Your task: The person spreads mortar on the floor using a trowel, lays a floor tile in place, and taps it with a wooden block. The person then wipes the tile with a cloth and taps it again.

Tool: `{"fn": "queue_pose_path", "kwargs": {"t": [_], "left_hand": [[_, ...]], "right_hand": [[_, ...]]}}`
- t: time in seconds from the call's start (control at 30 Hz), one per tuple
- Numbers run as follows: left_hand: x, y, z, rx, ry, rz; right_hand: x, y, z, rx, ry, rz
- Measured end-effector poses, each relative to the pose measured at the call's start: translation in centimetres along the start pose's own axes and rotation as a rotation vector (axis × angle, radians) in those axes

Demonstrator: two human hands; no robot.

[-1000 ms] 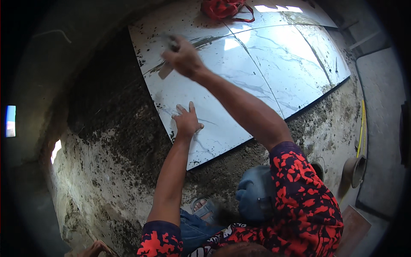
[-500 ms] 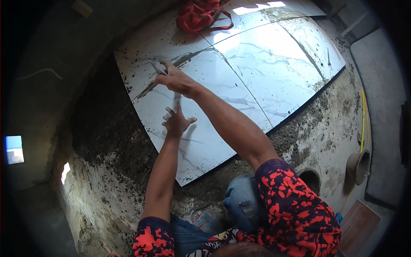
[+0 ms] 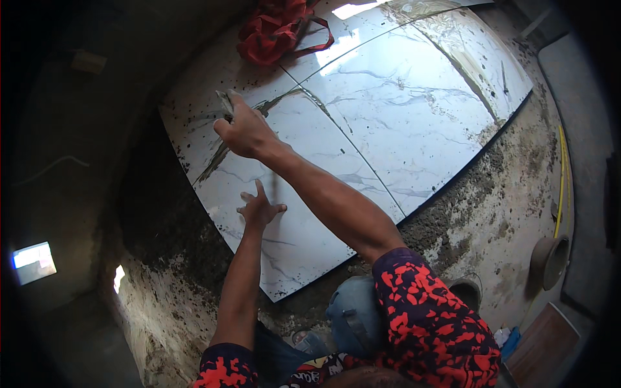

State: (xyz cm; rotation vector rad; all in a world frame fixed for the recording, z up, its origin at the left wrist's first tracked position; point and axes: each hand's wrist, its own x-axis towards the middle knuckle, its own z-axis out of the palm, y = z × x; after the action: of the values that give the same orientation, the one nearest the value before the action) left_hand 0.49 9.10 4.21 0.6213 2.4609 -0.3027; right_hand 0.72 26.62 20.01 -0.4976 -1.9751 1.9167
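Tiles (image 3: 381, 119), white with grey veining, lie in a sloping block from the upper left to the right of the frame. The nearest one, the front tile (image 3: 291, 223), is just left of centre, its lower corner pointing to the bottom of the frame.

The hands are both over this left part. The right hand (image 3: 246, 129), left of centre and above the other, has its fingers curled round a greyish tool (image 3: 224, 103); the grip hides most of it, so its full shape cannot be told. Beside it, a wet-looking grey smear (image 3: 213, 158) runs along the joint at the front tile's upper edge. The left hand (image 3: 257, 210) is spread wide, palm toward the front tile, with nothing visible in its grasp; whether the palm presses down cannot be told.

At the top of the frame a red bag (image 3: 275, 32) slumps on the tiles, its strap looped out to the right; its contents are hidden. At the lower right a round bucket (image 3: 541, 262) lies tipped, its mouth facing right and its inside in shadow. A second round container (image 3: 467, 296), dark inside, is partly covered by the patterned sleeve (image 3: 420, 297). Pale printed lettering (image 3: 317, 377) crosses the shirt at bottom centre, cut by folds.
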Motion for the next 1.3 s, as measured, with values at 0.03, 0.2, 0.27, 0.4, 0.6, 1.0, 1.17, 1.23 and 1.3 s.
{"fn": "queue_pose_path", "kwargs": {"t": [0.03, 0.2, 0.27, 0.4, 0.6, 1.0, 1.17, 1.23, 1.3], "left_hand": [[0.1, -0.3, -0.2, 0.006, 0.002, -0.01], [-0.2, -0.2, -0.8, -0.011, -0.014, -0.036], [-0.1, 0.2, -0.8, -0.01, -0.025, -0.03], [0.0, 0.2, -1.0, -0.011, -0.018, -0.036], [-0.4, 0.6, -0.8, -0.031, -0.032, -0.001], [-0.6, -0.7, -0.9, -0.034, -0.007, -0.007], [-0.4, 0.2, -0.9, -0.044, -0.006, -0.014], [-1.1, -0.2, -0.6, -0.049, -0.023, -0.025], [0.0, 0.2, -1.4, -0.052, -0.008, -0.023]], "right_hand": [[0.1, -0.7, 0.0, 0.057, -0.011, -0.026], [0.5, -0.3, -1.3, 0.042, 0.022, -0.054], [0.3, 0.5, -1.5, 0.025, 0.055, -0.067], [-0.5, 0.6, -2.9, 0.047, 0.118, -0.082], [-4.3, 1.9, -2.8, 0.019, 0.024, -0.151], [-5.6, 0.1, -1.7, -0.072, 0.059, -0.223], [-3.3, 1.4, -1.9, -0.135, 0.156, -0.211], [-3.9, 0.9, -2.1, -0.093, 0.161, -0.363], [-1.9, 1.0, -3.2, -0.128, 0.015, 0.005]]}}
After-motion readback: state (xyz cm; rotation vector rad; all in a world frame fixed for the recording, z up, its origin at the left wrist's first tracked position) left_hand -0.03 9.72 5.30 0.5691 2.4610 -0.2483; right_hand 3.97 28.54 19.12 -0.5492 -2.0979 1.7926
